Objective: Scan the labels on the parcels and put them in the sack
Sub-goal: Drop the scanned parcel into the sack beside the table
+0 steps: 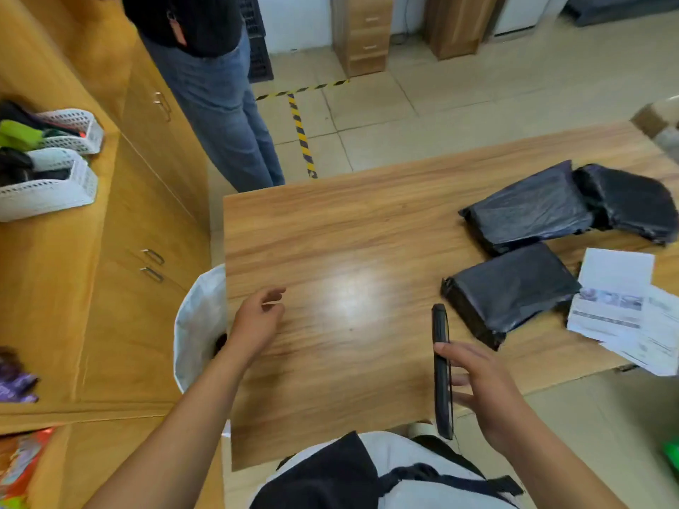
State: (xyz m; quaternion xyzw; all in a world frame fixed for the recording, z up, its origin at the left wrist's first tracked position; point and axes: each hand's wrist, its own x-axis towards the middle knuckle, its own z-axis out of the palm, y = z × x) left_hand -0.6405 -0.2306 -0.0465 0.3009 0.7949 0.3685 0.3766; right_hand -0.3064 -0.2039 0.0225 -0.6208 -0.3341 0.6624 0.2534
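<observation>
Left hand [257, 319]: fingers relaxed, empty, over surface [349, 233] beside white sack [194, 325].
Right hand [485, 387]: fingers grip black scanner [439, 328].
Parcels [510, 292]: three black ones, far right.

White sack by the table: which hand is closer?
Left. The left hand is just beside the white sack; the right hand, holding the scanner, is across the table.

Site: I read this as a small parcel-packing office | table [330, 233] with black parcels [529, 211], printed labels [613, 299] | striped tape [301, 134] on tiled floor [441, 104] | wood cabinets [147, 200], drawer unit [367, 34], white baskets [51, 192]
</observation>
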